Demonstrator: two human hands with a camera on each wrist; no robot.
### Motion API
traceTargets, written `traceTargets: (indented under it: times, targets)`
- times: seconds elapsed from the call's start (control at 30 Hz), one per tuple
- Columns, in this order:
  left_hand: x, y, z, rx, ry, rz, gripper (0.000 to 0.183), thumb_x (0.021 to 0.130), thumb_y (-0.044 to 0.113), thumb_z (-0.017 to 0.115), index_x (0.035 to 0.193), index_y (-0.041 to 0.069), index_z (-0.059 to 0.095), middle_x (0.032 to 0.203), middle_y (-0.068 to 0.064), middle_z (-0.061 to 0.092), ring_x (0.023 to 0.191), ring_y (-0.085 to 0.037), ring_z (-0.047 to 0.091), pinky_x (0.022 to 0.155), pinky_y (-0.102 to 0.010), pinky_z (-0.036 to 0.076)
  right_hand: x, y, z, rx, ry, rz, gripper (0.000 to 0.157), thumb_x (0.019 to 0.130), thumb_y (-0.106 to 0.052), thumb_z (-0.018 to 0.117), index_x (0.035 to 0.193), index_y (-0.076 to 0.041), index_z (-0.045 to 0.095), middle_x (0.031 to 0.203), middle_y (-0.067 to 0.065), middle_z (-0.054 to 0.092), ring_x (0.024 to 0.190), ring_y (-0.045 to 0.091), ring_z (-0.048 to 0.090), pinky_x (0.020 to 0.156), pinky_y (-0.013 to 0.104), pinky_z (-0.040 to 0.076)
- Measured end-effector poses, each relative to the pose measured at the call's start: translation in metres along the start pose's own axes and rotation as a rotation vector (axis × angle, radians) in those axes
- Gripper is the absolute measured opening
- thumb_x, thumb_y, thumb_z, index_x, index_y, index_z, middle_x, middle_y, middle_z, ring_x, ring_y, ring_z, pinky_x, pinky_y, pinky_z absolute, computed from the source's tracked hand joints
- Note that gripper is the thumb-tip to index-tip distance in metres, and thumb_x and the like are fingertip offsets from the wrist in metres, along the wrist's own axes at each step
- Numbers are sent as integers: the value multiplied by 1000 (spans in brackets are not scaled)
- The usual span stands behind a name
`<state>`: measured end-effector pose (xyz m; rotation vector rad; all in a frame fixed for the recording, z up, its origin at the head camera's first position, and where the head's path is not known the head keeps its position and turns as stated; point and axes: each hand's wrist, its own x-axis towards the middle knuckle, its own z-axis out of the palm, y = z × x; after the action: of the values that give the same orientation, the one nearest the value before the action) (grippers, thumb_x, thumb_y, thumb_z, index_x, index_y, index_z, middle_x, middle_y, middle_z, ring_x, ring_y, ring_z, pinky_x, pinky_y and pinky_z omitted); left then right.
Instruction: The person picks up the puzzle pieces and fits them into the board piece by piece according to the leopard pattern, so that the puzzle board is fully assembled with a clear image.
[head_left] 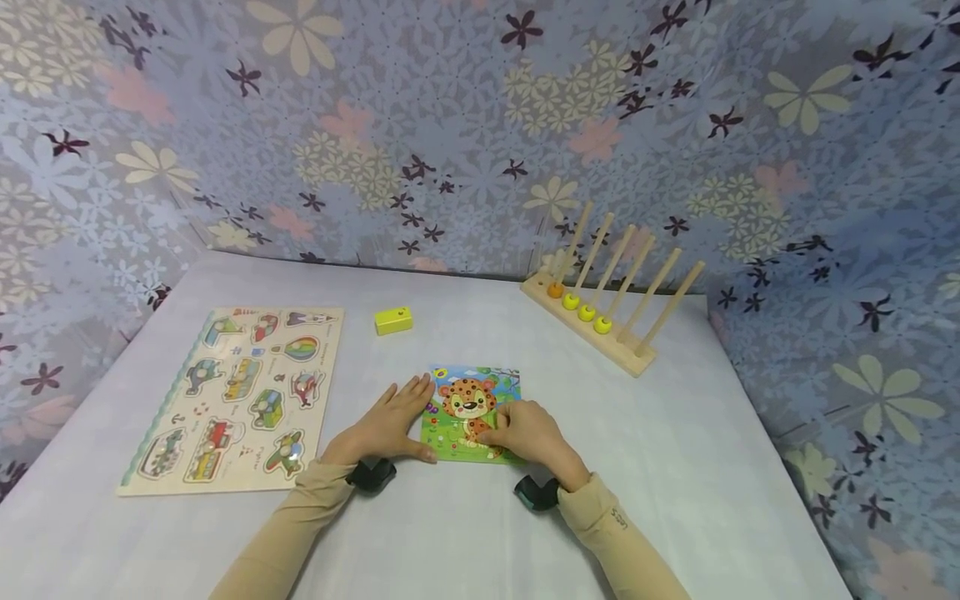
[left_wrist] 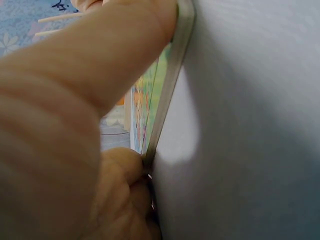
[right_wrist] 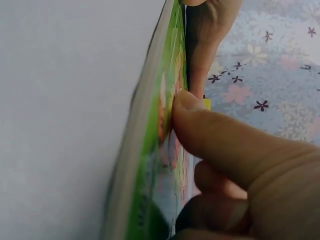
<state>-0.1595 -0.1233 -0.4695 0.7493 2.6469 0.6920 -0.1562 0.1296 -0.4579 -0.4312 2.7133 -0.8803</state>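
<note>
A small square leopard puzzle (head_left: 467,402) lies on the white table between both hands. My left hand (head_left: 387,423) rests at its left side, fingers straight along the upper left edge and thumb at the lower left corner. In the left wrist view, the left thumb (left_wrist: 105,45) crosses the puzzle's side edge (left_wrist: 172,75). My right hand (head_left: 531,433) is over the puzzle's right half with fingers curled, its thumb on the leopard's body. Close up, the right thumb tip (right_wrist: 187,107) meets a puzzle piece (right_wrist: 176,75) on the printed surface, the other fingers curled beside it.
To the left lies a large wooden vehicle puzzle board (head_left: 183,400) with knobbed pieces. A yellow block (head_left: 393,321) sits behind the hands. At the back right stands a wooden peg rack (head_left: 630,360) with upright rods and several beads. Flowered cloth (head_left: 420,125) hangs behind the table.
</note>
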Motion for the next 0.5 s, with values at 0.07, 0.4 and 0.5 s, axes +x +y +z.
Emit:
traceTargets:
  times: [0.07, 0.4, 0.5]
  targets:
    - [-1, -2, 0, 2, 5, 3, 110, 75, 46, 78, 152, -5, 17, 161, -22, 11, 150, -38, 9, 122, -58, 5, 2, 2, 1, 1, -13, -37, 42, 83, -28, 74, 58, -17, 43, 52, -8, 36, 46, 8, 34, 45, 19, 26]
    - [-3, 0, 5, 1, 23, -11, 111, 73, 46, 80, 151, -5, 20, 160, -22, 14, 150, -39, 12, 121, -59, 6, -4, 24, -19, 140, -21, -77, 34, 99, -24, 55, 121, 1, 58, 75, 4, 67, 62, 11, 54, 57, 23, 42]
    - [-5, 3, 3, 121, 104, -16, 108, 71, 54, 78, 151, 2, 28, 159, -20, 22, 149, -40, 17, 120, -62, 8, -11, 28, -28, -2, 112, -54, 64, 96, -40, 57, 146, -5, 40, 110, 12, 71, 88, 23, 66, 76, 37, 53]
